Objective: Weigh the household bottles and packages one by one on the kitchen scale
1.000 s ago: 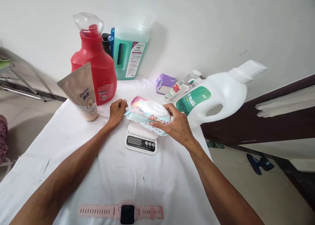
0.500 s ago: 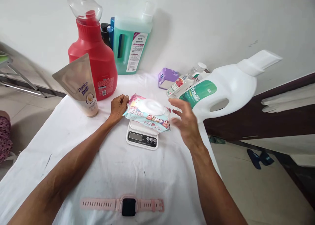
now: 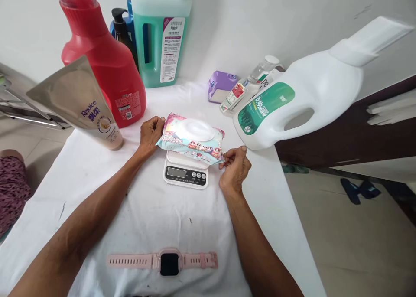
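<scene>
A pack of wet wipes (image 3: 191, 137) with a white lid and cartoon figures lies across a white kitchen scale (image 3: 186, 180), hiding most of its plate. The scale's display looks blank. My left hand (image 3: 152, 135) is closed at the pack's left end, its fingertips against the edge. At the lower right corner of the pack, my right hand (image 3: 235, 170) has its fingers curled in and seems to pinch that corner; the exact contact is partly hidden. A pink smartwatch (image 3: 169, 263) lies flat on the cloth in front of the scale.
Left stand a beige Rejoice tube (image 3: 81, 106) and a red bottle (image 3: 104, 67). Behind are a black pump bottle (image 3: 122, 32) and a green jug (image 3: 160, 41). A purple box (image 3: 221, 85), a clear bottle (image 3: 248, 86) and a large white detergent bottle (image 3: 305, 89) stand right.
My right hand has come down and inward to the pack's right corner, its fingers now curled. My left hand stays at the left end. The view has shifted closer to the table.
</scene>
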Available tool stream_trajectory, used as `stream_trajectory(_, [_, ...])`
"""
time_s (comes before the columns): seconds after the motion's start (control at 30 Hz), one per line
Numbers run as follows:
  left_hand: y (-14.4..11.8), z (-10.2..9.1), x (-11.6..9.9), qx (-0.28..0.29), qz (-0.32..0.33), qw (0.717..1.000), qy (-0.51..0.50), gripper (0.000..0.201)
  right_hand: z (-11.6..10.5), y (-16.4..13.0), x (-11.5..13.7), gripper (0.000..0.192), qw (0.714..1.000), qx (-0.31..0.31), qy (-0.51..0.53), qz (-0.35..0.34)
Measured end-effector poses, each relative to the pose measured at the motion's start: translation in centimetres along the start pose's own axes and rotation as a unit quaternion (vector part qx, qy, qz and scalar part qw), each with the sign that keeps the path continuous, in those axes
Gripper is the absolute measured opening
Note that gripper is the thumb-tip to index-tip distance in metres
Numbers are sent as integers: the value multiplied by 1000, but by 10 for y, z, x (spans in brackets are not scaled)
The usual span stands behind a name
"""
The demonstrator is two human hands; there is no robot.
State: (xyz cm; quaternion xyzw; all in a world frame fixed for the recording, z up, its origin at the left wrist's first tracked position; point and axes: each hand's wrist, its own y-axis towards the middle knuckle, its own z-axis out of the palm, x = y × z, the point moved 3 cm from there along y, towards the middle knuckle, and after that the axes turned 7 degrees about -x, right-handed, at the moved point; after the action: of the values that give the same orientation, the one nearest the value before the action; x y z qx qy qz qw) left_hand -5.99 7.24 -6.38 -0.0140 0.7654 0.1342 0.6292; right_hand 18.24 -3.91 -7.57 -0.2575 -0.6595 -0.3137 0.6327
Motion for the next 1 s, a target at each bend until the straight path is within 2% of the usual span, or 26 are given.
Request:
stream_trajectory(0.27, [0, 1, 0, 8, 1, 1000, 6, 43, -1, 6, -1, 69, 999, 18, 13, 34])
stream_trajectory(0.67, [0, 1, 2, 10, 7, 1000, 1, 46, 1, 7, -1, 73, 999, 33, -4, 22])
stream_trajectory(0.83, [-1, 1, 2, 12, -15, 1000, -13, 56, 4, 11, -1, 73, 999, 28, 8, 24])
stream_trajectory(0.93, [1, -1, 6, 38, -50, 997, -54, 68, 4, 14, -2, 73, 999, 36, 16, 23])
stream_trajectory(1.0, [2, -7, 2, 64, -44, 994, -79, 76, 3, 15, -3, 74, 999, 43, 20, 23])
